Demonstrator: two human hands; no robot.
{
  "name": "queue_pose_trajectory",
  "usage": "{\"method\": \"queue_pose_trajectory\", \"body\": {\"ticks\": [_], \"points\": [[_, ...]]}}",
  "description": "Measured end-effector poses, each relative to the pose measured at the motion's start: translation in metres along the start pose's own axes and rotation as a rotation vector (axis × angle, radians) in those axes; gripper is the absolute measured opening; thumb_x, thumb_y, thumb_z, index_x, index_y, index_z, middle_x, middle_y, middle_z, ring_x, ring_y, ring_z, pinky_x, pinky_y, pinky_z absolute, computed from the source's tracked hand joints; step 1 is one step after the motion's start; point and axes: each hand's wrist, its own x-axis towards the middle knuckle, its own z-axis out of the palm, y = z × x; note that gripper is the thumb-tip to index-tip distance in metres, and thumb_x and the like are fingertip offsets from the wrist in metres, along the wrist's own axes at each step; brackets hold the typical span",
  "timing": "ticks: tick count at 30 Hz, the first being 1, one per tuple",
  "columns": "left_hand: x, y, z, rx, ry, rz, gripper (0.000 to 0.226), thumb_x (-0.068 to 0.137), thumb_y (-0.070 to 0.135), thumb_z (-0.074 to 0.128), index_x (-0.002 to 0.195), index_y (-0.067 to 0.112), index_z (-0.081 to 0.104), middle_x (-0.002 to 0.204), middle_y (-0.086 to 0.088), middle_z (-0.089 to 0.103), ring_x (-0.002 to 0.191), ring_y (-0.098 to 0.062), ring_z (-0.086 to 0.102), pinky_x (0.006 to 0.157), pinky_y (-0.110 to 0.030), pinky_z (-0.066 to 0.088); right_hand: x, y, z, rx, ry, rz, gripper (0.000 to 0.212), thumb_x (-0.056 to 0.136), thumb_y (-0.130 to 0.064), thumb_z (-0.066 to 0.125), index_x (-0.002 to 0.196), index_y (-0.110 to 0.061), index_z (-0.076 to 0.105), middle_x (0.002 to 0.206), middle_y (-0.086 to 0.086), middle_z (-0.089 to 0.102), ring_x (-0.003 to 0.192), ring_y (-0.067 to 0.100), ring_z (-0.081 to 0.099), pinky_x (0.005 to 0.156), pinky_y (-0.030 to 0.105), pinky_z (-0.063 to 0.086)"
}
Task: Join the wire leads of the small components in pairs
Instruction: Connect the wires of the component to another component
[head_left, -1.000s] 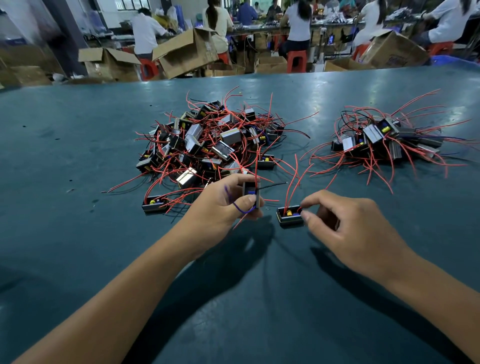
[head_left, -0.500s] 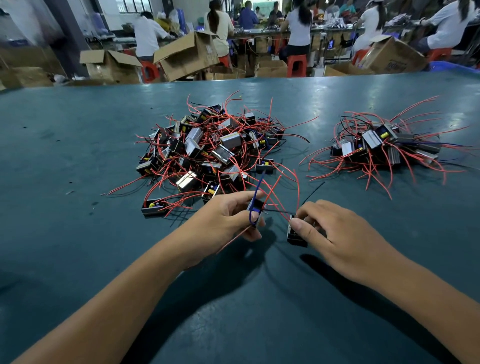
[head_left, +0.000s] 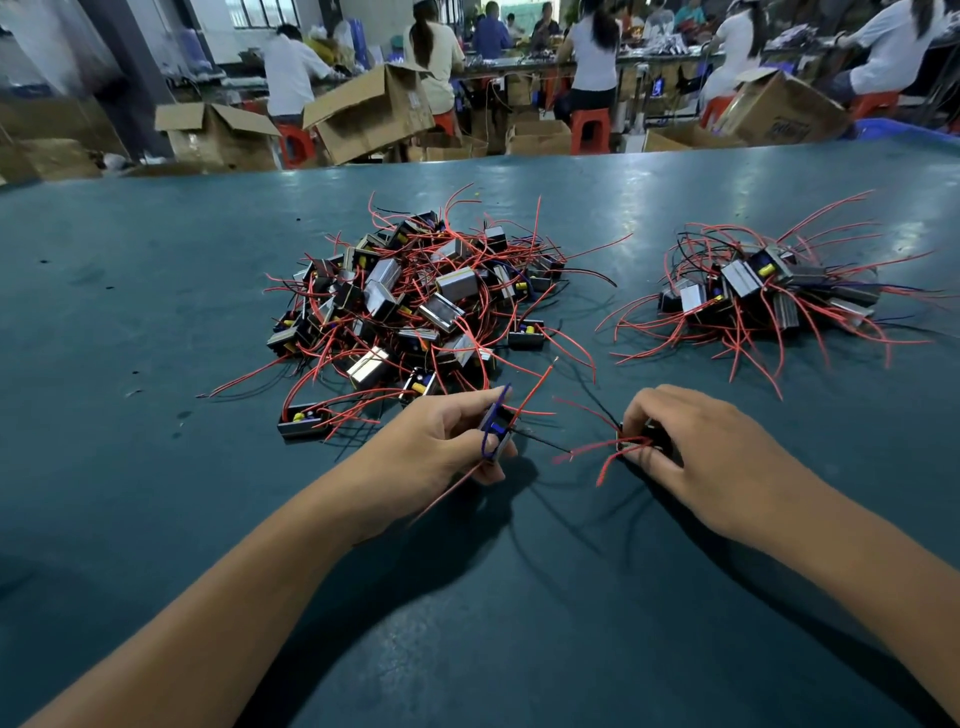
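My left hand (head_left: 441, 441) grips a small black component (head_left: 497, 434) with a blue wire looped over it and red and black leads sticking out to the right. My right hand (head_left: 696, 452) curls over a second small black component (head_left: 636, 441), mostly hidden under the fingers, its red leads spilling left. The two components are a hand's width apart, just above the green table. A big loose pile of components (head_left: 415, 306) with red leads lies beyond my left hand. A smaller pile (head_left: 763, 291) lies at the right.
A single component (head_left: 304, 421) lies just left of my left hand. The green table (head_left: 130, 322) stretches to the far edge. Beyond it stand open cardboard boxes (head_left: 369, 111), red stools and several seated people at another bench.
My right hand lifted its component off the table, turned it and drew it to the right. The left hand tilted its component, and the gap between the two has widened.
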Motion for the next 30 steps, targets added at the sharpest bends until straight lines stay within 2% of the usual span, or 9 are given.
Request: {"method": "queue_pose_trajectory", "body": {"ticks": [3,8,10,14,17,19,23,30], "points": [[-0.001,0.002,-0.004,0.025,0.022,0.01,0.051,0.098,-0.004,0.053,0.144,0.017,0.05,0.086,-0.002,0.071,0.073,-0.013,0.067,0.074,-0.017,0.051,0.001,0.004,-0.006,0.04,-0.038,-0.056,0.016,0.087,-0.021,0.071,0.089,-0.026,0.056,0.084,-0.015,0.054,0.081,0.008,0.051,0.074,0.029,0.041],[-0.004,0.004,-0.009,0.066,0.024,0.05,0.051,0.097,-0.008,0.053,0.143,0.014,0.052,0.087,-0.009,0.071,0.07,-0.013,0.066,0.073,-0.016,0.051,0.0,0.011,-0.015,0.105,-0.038,-0.111,0.031,0.081,-0.029,0.078,0.103,-0.028,0.056,0.104,-0.016,0.054,0.103,0.008,0.051,0.092,0.027,0.04],[-0.005,0.004,-0.009,0.06,-0.018,0.056,0.051,0.096,-0.01,0.052,0.141,0.014,0.052,0.084,-0.008,0.069,0.07,-0.018,0.065,0.073,-0.021,0.051,0.0,0.013,-0.02,0.105,-0.014,-0.14,0.031,0.079,-0.031,0.078,0.102,-0.031,0.057,0.098,-0.018,0.052,0.098,0.002,0.049,0.087,0.023,0.039],[-0.004,0.001,-0.006,0.076,-0.112,0.027,0.037,0.097,-0.009,0.052,0.126,0.013,0.051,0.082,-0.007,0.071,0.071,-0.02,0.064,0.071,-0.027,0.053,0.0,0.011,-0.018,0.109,0.012,-0.155,0.024,0.077,-0.035,0.078,0.093,-0.032,0.06,0.08,-0.011,0.052,0.079,0.005,0.05,0.07,0.024,0.037],[-0.003,-0.003,-0.004,0.108,-0.115,-0.009,0.024,0.093,-0.008,0.054,0.11,0.009,0.052,0.086,-0.007,0.075,0.072,-0.022,0.067,0.069,-0.031,0.054,0.0,0.01,-0.011,0.12,0.037,-0.141,0.013,0.081,-0.033,0.076,0.086,-0.029,0.064,0.077,-0.009,0.053,0.074,0.005,0.051,0.067,0.021,0.037],[-0.002,-0.004,-0.006,0.192,-0.099,0.026,0.022,0.09,-0.002,0.06,0.106,0.014,0.058,0.092,-0.005,0.076,0.082,-0.026,0.07,0.076,-0.035,0.055,0.001,0.012,-0.01,0.167,0.04,-0.136,0.009,0.083,-0.032,0.074,0.082,-0.027,0.066,0.077,-0.009,0.055,0.074,0.006,0.053,0.066,0.018,0.037],[-0.002,-0.005,-0.012,0.522,-0.059,0.101,0.024,0.09,0.013,0.07,0.107,0.031,0.07,0.089,0.009,0.069,0.083,-0.012,0.063,0.075,-0.022,0.049,0.002,0.011,-0.011,0.273,0.026,-0.14,0.007,0.084,-0.029,0.073,0.081,-0.031,0.067,0.08,-0.011,0.06,0.079,0.008,0.058,0.068,0.016,0.042],[0.0,-0.005,-0.014,0.575,-0.079,0.078,0.027,0.094,0.011,0.064,0.113,0.026,0.075,0.094,0.006,0.071,0.089,-0.018,0.066,0.085,-0.037,0.052,0.003,0.012,-0.012,0.401,-0.068,-0.138,0.008,0.086,-0.028,0.073,0.082,-0.033,0.068,0.086,-0.013,0.064,0.081,0.009,0.063,0.065,0.015,0.047]]}}
